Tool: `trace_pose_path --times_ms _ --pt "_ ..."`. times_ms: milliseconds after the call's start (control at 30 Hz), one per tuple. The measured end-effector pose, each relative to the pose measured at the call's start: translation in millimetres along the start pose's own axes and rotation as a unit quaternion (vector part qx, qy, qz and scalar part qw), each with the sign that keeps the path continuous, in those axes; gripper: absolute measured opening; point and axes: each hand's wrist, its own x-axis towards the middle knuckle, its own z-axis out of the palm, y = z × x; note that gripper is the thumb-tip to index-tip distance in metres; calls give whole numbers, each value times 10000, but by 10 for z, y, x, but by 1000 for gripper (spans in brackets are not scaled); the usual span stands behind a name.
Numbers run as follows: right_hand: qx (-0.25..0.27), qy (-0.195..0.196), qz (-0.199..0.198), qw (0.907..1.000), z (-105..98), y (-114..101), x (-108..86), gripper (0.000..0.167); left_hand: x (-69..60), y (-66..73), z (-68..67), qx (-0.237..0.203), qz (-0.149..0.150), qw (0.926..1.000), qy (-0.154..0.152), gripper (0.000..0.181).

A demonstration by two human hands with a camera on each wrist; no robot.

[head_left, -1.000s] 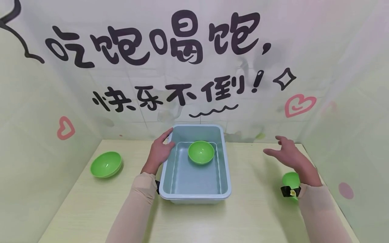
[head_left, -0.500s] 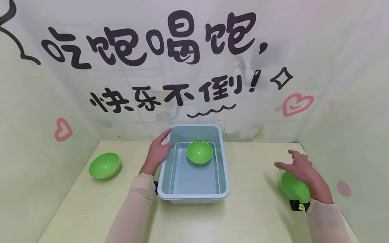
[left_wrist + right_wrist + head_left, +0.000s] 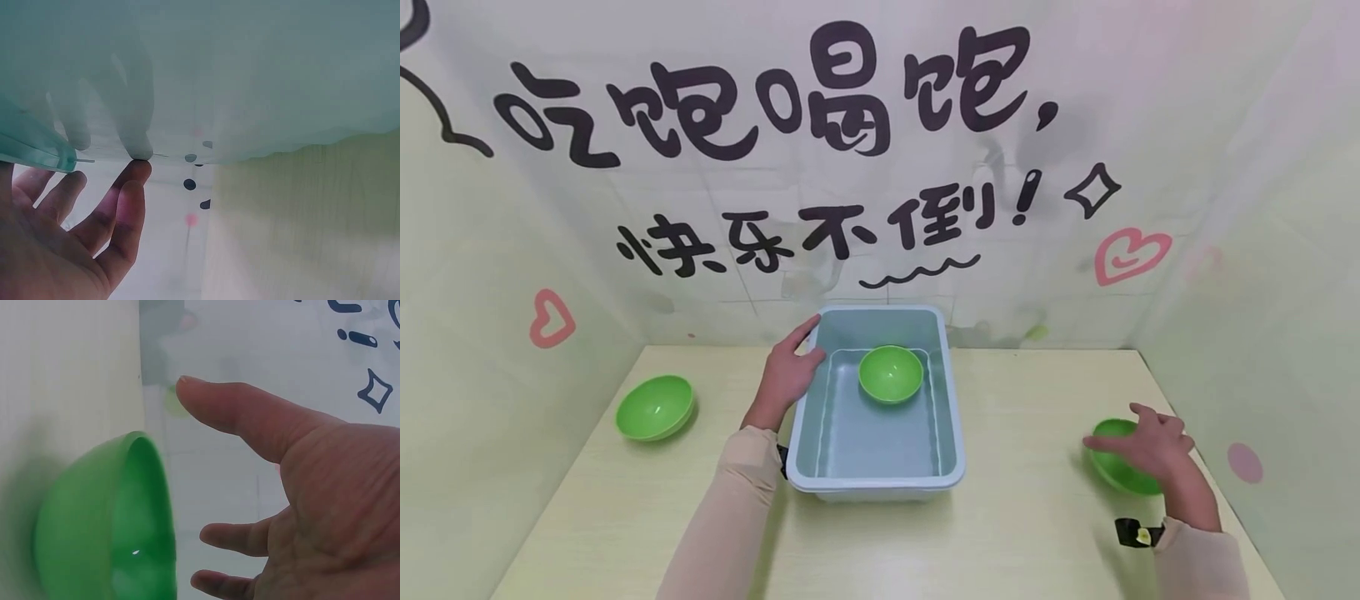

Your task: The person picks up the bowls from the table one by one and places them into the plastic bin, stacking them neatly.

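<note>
We've lowered our right hand, fingers apart, to the green bowl just beneath, now near but ungripped; our left hand touches the plastic tub, grip unclear

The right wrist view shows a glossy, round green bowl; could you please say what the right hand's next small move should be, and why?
Probably lower the right hand onto the glossy, round green bowl and pinch its rim: the hand hovers spread near it, not touching, while the left hand holds the edge of a pale blue rectangular tub.
</note>
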Motion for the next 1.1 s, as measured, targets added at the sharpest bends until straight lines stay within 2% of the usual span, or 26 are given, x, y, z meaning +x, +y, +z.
trace_pose_path --times_ms 433,1100 --pt "61 108 131 9998 140 100 -39 126 9 -30 14 2 11 10000 36 60" --pt "224 152 59 9996 254 189 -53 129 11 -19 1 -119 9 9999 50 61"
